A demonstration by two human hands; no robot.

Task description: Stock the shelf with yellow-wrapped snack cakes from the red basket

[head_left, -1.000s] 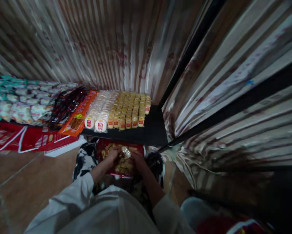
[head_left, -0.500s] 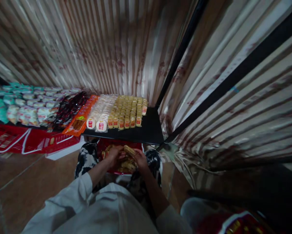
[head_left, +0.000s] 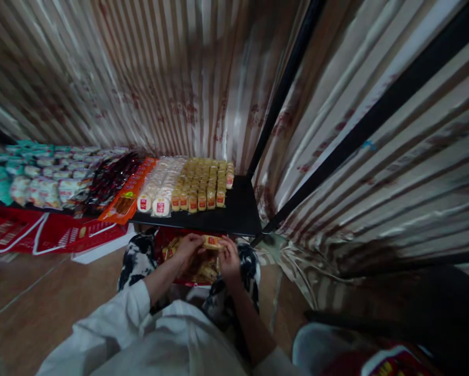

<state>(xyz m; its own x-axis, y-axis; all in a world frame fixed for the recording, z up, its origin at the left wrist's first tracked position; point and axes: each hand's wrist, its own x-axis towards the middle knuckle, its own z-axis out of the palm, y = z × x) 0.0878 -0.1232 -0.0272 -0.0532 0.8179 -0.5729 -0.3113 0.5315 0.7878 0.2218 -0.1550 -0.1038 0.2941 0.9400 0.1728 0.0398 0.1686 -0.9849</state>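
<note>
A small wrapped snack [head_left: 211, 242], yellowish with a red-and-white label facing up, is held level between my two hands. My left hand [head_left: 190, 248] pinches its left end, and my right hand [head_left: 228, 257] grips the right end. Below them, between my knees, a red bag [head_left: 187, 284] holds several similar gold-wrapped snacks [head_left: 206, 272]. Ahead on the black shelf [head_left: 240, 209], rows of the same yellow wrapped snacks [head_left: 203, 183] stand with their labels toward me.
Left along the shelf lie round white packaged snacks [head_left: 161, 206], an orange packet [head_left: 122, 205], dark red packets [head_left: 111, 177] and teal packets [head_left: 1, 183]. Red packaging [head_left: 73, 232] sits below. Black frame bars [head_left: 283, 94] and a striped curtain [head_left: 179, 78] rise behind.
The snack has been turned so its red-and-white label shows, and it now lies level. My left hand has moved right onto its left end.
</note>
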